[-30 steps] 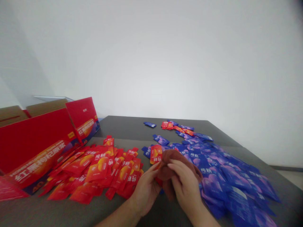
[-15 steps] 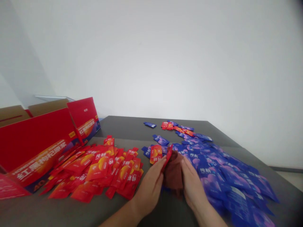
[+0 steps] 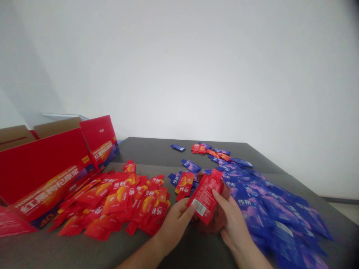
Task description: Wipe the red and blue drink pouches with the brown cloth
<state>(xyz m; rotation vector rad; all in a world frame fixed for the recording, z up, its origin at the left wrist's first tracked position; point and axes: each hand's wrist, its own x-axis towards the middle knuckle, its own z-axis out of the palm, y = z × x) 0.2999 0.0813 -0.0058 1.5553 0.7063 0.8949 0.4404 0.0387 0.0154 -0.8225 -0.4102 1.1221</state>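
Between my two hands is a red pouch point(image 3: 205, 194), its printed back with a white barcode turned up toward me. My left hand point(image 3: 175, 224) pinches its lower left corner. With the thumb on the pouch's right side, my right hand point(image 3: 234, 216) also holds a crumpled brown cloth point(image 3: 217, 223) behind and under it. Just beyond my left hand lies another red pouch point(image 3: 185, 183) on top of blue ones. A heap of red pouches point(image 3: 120, 198) spreads to the left, and a large heap of blue pouches point(image 3: 275, 213) lies to the right.
Red cartons point(image 3: 56, 164) with open flaps stand at the left on the dark table point(image 3: 148, 151). Farther back lie a lone blue pouch point(image 3: 178, 148) and a few red pouches point(image 3: 198, 148) mixed with blue ones. A white wall point(image 3: 179, 74) rises behind the table.
The pouch has turned from edge-on to flat, so its barcode side shows. The cloth has gone from in front of it to behind and beneath it.
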